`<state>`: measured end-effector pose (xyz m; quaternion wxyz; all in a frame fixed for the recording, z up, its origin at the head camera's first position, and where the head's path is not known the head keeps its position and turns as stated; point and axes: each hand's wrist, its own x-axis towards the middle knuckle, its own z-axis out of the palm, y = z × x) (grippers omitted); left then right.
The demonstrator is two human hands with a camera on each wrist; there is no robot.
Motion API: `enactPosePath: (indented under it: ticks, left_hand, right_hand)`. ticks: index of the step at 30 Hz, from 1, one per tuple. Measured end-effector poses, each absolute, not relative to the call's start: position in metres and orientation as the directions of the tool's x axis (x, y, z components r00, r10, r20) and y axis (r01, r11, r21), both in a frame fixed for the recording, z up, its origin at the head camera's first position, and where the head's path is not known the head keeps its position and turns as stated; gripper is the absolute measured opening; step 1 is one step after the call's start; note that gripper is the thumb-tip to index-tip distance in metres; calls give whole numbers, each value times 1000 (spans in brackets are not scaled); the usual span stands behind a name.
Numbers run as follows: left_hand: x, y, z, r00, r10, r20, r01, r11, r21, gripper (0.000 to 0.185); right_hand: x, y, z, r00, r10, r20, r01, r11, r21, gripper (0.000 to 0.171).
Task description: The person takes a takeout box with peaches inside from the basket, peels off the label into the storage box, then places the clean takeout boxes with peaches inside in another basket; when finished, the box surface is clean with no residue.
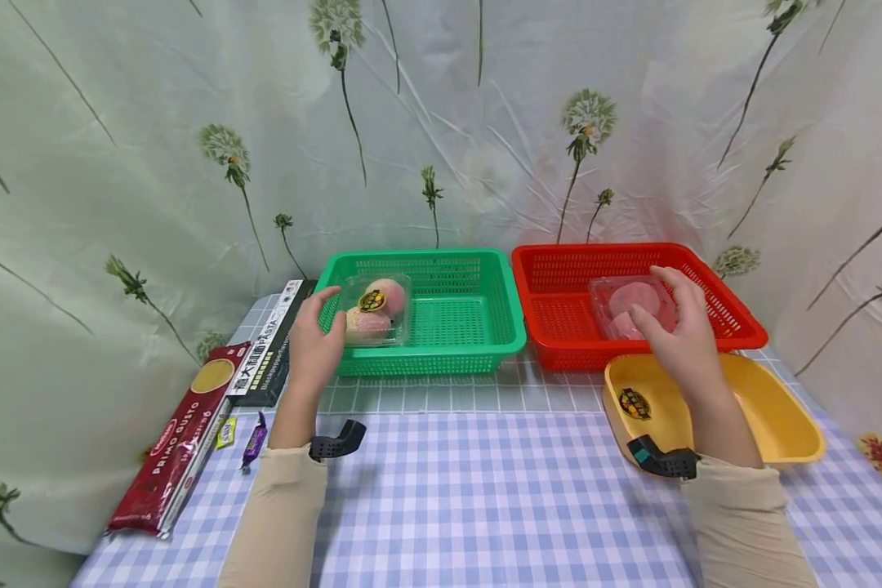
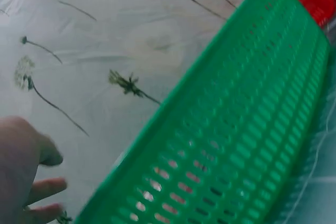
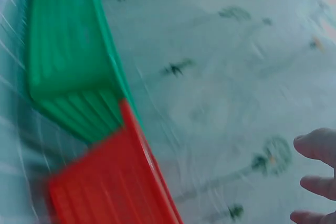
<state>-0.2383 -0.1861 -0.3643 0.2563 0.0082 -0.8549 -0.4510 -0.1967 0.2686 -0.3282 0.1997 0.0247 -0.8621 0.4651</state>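
My left hand [image 1: 316,339] is raised by the left end of the green basket [image 1: 485,353], thumb and fingers spread with nothing between them. Inside that basket lies a clear plastic box [image 1: 404,314] of pink and cream round items bearing a black-and-gold sticker. My right hand [image 1: 682,335] hovers over the front of the red basket [image 1: 559,357], fingers parted and holding nothing. Beyond it, in the red basket, sits another clear box with pink round pieces [image 1: 634,302]. Both wrist views show the empty fingers beside the baskets.
A yellow basin [image 1: 772,408] with a black-and-gold round sticker [image 1: 635,403] stands under my right forearm. At left lie a red pasta pack [image 1: 184,437], a black-and-white pasta box [image 1: 272,351], a purple-wrapped candy [image 1: 254,441] and a small yellow packet [image 1: 226,433]. A flowered curtain [image 1: 470,122] hangs behind.
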Motion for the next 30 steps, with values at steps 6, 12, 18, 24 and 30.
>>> enactPosePath:
  ticks: [6, 12, 18, 24, 30]
  left_hand:
    - [-246, -199, -376, -835, -348, 426, 142, 612, 778, 39]
    - [-251, -210, -386, -862, -373, 343, 89, 555, 827, 41]
    - [-252, -220, -392, -904, -363, 227, 44, 448, 893, 46]
    - [-251, -224, -398, -931, -325, 164, 41, 356, 934, 48]
    - [-252, -225, -400, -947, -295, 128, 28, 323, 946, 47]
  right_hand:
    - [-206, 218, -329, -909, -40, 415, -370, 536, -759, 63]
    - [-217, 167, -345, -882, -204, 424, -466, 501, -729, 59]
    - [-230, 124, -355, -867, -325, 378, -492, 427, -759, 55]
    - [-248, 97, -358, -896, -357, 265, -396, 373, -839, 52]
    - [-267, 82, -354, -937, -323, 132, -258, 386, -886, 51]
